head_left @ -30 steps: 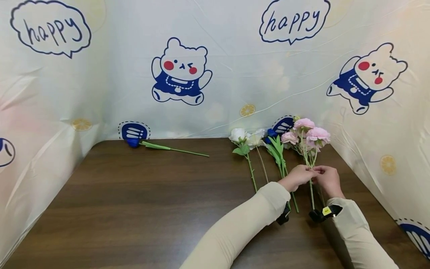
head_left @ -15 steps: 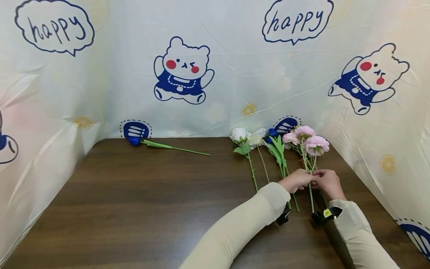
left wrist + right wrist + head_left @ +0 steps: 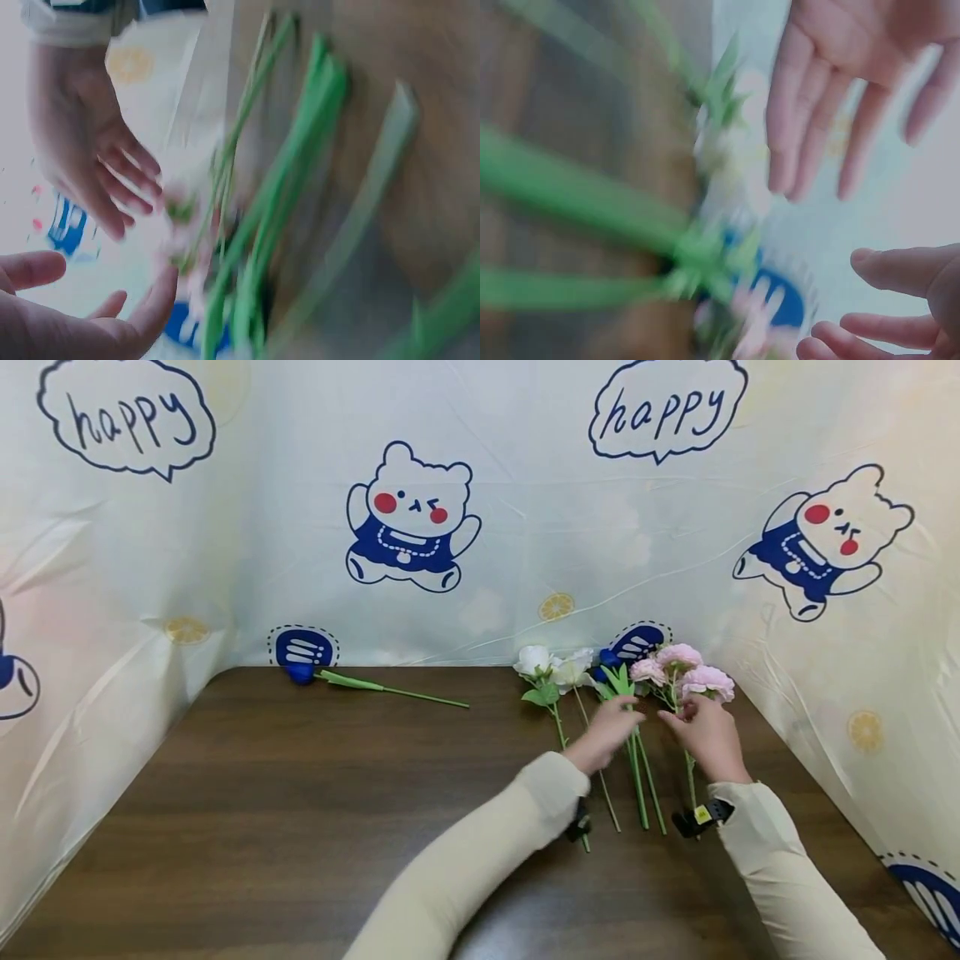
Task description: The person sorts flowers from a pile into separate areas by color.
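Pink flowers (image 3: 707, 682) lie at the right end of a row on the table, stems toward the person. Over their stems is my right hand (image 3: 712, 737), its fingers spread and holding nothing in the right wrist view. My left hand (image 3: 609, 731), blurred, hovers above the green stems (image 3: 639, 768) of the blue tulips (image 3: 606, 662). In the left wrist view the left fingers (image 3: 154, 307) are loosely extended with nothing between them. Left of the tulips lie two white flowers, a leafy one (image 3: 534, 660) and a thin-stemmed one (image 3: 573, 668).
A lone blue tulip (image 3: 300, 674) lies sideways at the back left of the brown wooden table (image 3: 300, 810). A printed cloth (image 3: 510, 552) hangs behind and along the sides. The table's right edge runs close beside the right arm.
My hands were together on the pink flowers' stems and have let go. The left moved left over the tulips; the right moved slightly up and left. The pink flowers settled lower.
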